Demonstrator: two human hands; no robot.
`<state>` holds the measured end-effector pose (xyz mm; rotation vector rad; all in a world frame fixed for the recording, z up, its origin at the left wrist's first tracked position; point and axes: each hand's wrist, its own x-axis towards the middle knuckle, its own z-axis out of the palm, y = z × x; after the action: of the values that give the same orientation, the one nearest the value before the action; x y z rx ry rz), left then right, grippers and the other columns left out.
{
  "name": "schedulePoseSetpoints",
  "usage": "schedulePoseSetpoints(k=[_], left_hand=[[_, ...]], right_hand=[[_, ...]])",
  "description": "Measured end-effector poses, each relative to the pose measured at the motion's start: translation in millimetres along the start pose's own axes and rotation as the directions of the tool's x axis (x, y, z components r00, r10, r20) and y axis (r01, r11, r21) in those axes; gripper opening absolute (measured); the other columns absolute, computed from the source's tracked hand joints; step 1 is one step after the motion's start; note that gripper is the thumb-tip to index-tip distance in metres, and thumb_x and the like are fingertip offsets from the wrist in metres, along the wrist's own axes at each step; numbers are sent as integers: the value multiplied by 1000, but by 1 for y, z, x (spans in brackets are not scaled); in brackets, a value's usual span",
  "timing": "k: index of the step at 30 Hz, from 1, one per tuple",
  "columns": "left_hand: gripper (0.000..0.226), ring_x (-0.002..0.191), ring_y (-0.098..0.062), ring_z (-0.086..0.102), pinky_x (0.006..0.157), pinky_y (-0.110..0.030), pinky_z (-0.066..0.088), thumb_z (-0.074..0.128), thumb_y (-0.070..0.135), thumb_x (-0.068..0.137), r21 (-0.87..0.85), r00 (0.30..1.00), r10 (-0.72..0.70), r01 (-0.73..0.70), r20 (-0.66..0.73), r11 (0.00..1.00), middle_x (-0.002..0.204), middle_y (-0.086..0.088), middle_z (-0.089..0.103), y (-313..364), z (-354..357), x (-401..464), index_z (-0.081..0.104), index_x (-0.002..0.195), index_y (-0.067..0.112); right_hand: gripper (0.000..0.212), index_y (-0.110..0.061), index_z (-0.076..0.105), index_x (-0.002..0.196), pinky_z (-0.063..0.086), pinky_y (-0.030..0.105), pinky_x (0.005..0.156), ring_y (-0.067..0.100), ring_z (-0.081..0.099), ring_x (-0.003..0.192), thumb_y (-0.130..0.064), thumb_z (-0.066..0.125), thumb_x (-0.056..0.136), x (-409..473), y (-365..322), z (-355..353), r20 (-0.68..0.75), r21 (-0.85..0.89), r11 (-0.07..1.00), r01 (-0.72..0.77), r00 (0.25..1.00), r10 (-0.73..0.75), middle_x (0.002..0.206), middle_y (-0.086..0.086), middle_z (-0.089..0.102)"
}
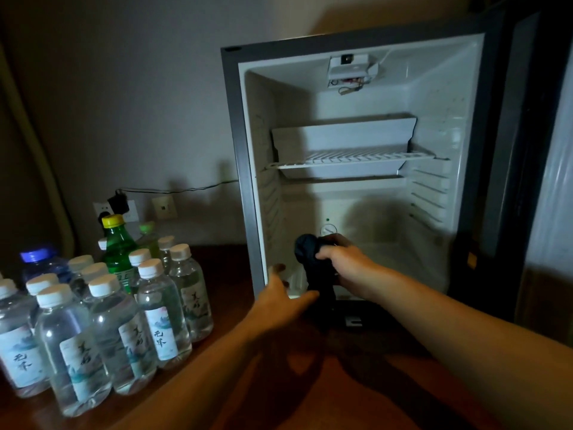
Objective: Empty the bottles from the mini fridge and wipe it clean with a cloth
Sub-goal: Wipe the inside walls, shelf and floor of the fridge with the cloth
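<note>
both hands are held at the mouth of the mini fridge (356, 97): the right hand (344, 262) is clenched around a dark cloth (313, 268) just inside the lower compartment, while the left hand (279, 301) is spread with fingers relaxed against the bottom left of the frame, nothing gripped. the bottles (102, 315) are stood together on the surface (279, 383) to the left, near that arm. no bottles are seen inside. a wide elbow sweep could topple the nearest bottles. the wire shelf (353, 159) could be knocked loose if wiped hard, and the exposed wiring at the light housing (352, 69) could be snagged by the cloth.
</note>
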<state>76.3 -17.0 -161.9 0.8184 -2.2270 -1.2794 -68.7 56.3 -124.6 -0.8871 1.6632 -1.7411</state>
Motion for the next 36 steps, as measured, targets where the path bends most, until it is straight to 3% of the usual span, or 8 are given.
schedulePoseSetpoints(k=[5,11,17,22,26,28,31,36], left_hand=[[45,95,-26,69,83,-43,58,68,17,87,-219,997,-74,67,-25,973,113,-12,63,3,8,9,45,126,15],[16,83,-22,69,77,-38,60,65,9,86,-286,927,-137,34,-349,958,96,-10,68,6,-1,21,59,99,16],[8,81,-16,69,69,-26,58,60,11,92,-301,924,-168,61,-342,952,92,-4,68,11,-5,26,63,95,18],[12,81,-13,69,75,-34,59,58,20,93,-153,925,26,-90,-378,984,89,-2,71,22,-21,23,66,85,22],[47,94,-8,52,80,-26,48,73,27,81,197,756,191,-85,-626,977,108,9,48,30,-47,37,43,117,21],[66,106,-12,48,89,-31,47,78,29,77,158,797,178,-104,-578,982,119,9,41,30,-59,53,35,127,20],[47,91,-12,63,69,-24,56,71,22,84,139,933,93,-47,-346,989,108,-2,61,23,-65,76,44,121,17],[33,87,-17,67,80,-39,58,69,24,86,156,954,119,-78,-276,985,99,-4,65,6,-74,89,53,114,18]], right_hand=[[21,-6,55,110,53,49,80,40,61,97,-2,46,92,-9,2,6,-23,462,883,-81,994,103,106,23,61],[26,-21,58,99,51,25,68,17,63,86,-19,66,74,-18,23,-1,149,-26,996,89,985,-84,96,8,63],[77,-54,34,131,51,19,92,10,50,119,-23,74,73,-19,35,8,352,-399,766,503,856,-379,137,-12,34],[47,-35,39,125,54,22,75,5,64,90,-32,69,88,-2,40,10,136,-318,891,326,945,-297,108,-9,62],[49,-11,28,129,46,23,71,10,55,84,-26,61,95,35,51,10,-56,-375,925,66,994,-94,97,-4,52],[44,-11,32,128,46,31,79,17,54,92,-27,57,96,58,53,12,-77,-333,943,19,996,-48,103,1,54],[35,-13,54,123,49,34,86,27,61,101,-33,54,94,108,52,22,-206,-369,929,-32,977,-48,117,9,62],[46,-16,47,136,47,47,100,29,55,114,-14,55,91,170,43,54,-299,-107,994,38,952,-69,135,12,51]])
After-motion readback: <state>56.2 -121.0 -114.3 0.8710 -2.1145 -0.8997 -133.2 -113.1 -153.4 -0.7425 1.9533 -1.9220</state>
